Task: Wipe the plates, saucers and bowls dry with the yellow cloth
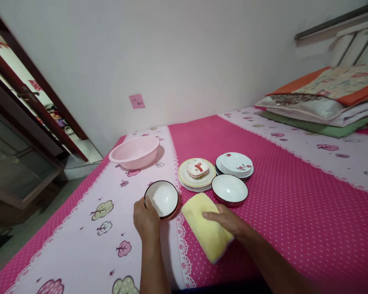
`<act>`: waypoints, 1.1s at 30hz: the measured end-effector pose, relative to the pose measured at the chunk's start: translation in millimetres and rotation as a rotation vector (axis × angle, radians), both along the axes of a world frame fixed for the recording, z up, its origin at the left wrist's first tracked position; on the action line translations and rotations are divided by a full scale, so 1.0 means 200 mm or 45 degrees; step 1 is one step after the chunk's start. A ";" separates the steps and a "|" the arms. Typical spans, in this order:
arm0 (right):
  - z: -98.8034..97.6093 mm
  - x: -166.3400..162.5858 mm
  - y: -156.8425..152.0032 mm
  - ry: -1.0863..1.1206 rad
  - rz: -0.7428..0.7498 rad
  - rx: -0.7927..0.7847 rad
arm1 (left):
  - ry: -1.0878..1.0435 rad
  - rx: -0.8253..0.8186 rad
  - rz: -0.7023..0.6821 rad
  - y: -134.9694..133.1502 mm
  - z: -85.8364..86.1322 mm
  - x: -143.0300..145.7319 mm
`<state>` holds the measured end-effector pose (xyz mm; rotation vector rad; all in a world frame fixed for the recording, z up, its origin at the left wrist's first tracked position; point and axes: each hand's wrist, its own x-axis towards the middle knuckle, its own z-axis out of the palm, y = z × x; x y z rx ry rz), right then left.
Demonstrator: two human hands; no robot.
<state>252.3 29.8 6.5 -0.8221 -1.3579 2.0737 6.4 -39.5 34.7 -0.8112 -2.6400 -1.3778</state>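
My left hand [147,220] grips the near left rim of a white bowl [163,197] with a dark edge, thumb over the rim. The bowl tips slightly, its white inside facing me. In my right hand [228,220] is a folded yellow cloth [205,228], pinched with the thumb on top. The cloth is just right of the bowl and apart from it. Behind the cloth stands a stack of yellow-rimmed plates [184,179] with a small square dish [198,167] on top. Another dark-edged white bowl [230,188] sits to the right, in front of stacked flower-patterned plates [237,162].
A pink plastic basin [135,153] stands at the far left of the bed, near the wall. Folded bedding [322,102] is piled at the back right. The bed is covered by a pink and white patterned sheet [282,196]. A doorway opens at the left.
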 end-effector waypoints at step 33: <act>0.39 0.24 -0.07 0.058 -0.396 0.278 | -1.418 1.213 -0.501 0.08 0.23 0.32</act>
